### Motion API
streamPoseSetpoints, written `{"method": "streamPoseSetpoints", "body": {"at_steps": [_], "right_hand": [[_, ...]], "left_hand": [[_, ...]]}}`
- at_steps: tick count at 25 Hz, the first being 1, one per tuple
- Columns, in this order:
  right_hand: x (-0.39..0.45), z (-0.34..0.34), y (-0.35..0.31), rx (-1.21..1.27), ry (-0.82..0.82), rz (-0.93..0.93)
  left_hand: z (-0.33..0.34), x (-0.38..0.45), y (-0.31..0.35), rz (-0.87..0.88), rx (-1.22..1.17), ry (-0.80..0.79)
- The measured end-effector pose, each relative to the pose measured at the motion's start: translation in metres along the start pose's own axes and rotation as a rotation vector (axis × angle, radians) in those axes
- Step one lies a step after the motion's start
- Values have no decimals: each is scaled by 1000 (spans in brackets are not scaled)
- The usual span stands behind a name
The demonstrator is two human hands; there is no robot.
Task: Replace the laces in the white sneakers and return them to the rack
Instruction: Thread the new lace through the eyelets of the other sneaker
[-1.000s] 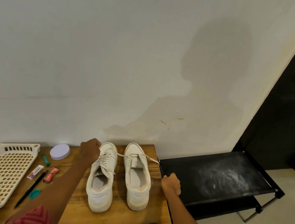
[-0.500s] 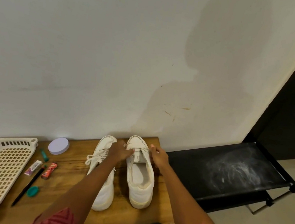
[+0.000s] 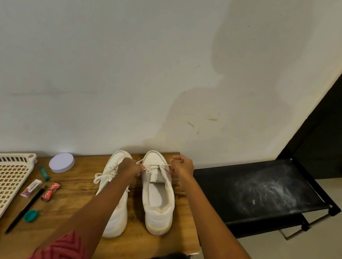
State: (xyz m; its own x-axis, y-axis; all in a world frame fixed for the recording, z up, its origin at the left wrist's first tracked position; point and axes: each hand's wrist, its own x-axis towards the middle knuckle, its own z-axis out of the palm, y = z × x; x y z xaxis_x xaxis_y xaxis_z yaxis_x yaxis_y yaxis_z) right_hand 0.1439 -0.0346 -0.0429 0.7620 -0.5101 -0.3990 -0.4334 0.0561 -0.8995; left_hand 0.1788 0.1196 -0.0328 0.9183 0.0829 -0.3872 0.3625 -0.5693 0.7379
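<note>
head view: both hands pinch lace [image 3: 156, 166] ends, left hand [image 3: 130, 168] at 9 o'clock, right hand [image 3: 182, 166] at 3 o'clock of right sneaker [image 3: 157, 193].

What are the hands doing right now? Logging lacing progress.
Left hand: pinching the lace of the right sneaker.
Right hand: pinching the same lace's other end.

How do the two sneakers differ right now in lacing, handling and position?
The right sneaker has lace only across its front eyelets, tongue and insole exposed; the left sneaker looks laced, with loose ends trailing onto the table. Both the left hand and right hand pinch the right sneaker's lace; the left sneaker is unheld, partly hidden under the left forearm. Both are white, upright, toes toward the wall.
</note>
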Motion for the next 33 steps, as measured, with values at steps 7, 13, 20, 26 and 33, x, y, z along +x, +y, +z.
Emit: {"method": "streamPoseSetpoints", "body": {"at_steps": [7,13,20,26,33], "right_hand": [[-11,15,-6,-362,124,-346],[-21,40,-2,-971,-140,-694],[-17,38,5,-500,-96,-589],[-14,20,5,61,241,-149],[-9,50,-4,-1427,-110,-891]], "left_hand": [[-17,-7,8,142,382,182],[-2,-16,26,265,456,38],[-2,-12,21,193,393,-68],[7,-10,17,179,414,42],[12,-9,10,196,446,127]]}}
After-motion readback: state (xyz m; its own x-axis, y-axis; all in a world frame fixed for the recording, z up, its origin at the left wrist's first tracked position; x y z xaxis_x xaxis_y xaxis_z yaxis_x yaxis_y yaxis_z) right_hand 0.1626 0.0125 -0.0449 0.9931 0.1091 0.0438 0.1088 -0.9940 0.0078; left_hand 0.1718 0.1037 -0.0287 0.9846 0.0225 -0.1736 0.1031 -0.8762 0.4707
